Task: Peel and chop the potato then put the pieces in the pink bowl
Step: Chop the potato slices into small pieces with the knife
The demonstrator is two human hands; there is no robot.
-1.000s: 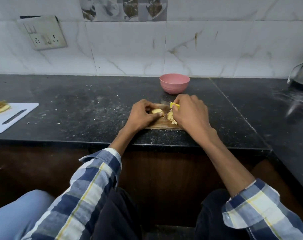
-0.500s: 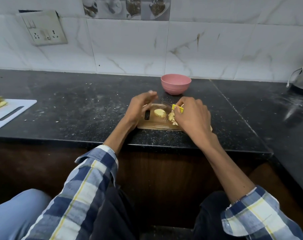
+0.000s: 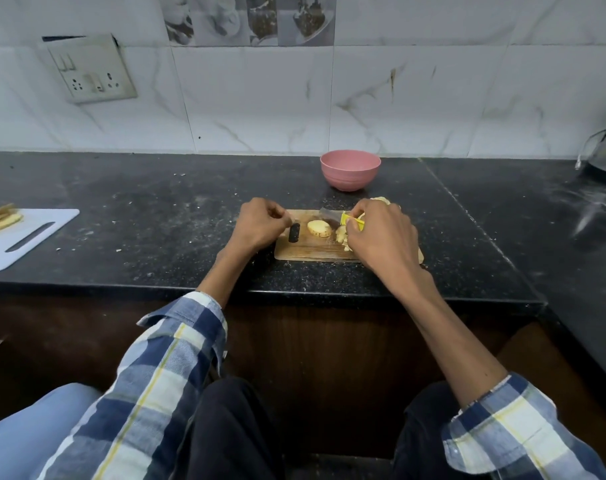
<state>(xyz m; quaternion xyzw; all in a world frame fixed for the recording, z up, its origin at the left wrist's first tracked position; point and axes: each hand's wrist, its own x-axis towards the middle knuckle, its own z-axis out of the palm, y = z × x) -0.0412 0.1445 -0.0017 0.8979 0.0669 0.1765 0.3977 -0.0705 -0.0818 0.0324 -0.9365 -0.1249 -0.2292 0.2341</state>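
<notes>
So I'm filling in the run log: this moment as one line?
phase: chopping | right hand: grips knife | left hand: curled at board | potato half: uncut | pink bowl: upright
</notes>
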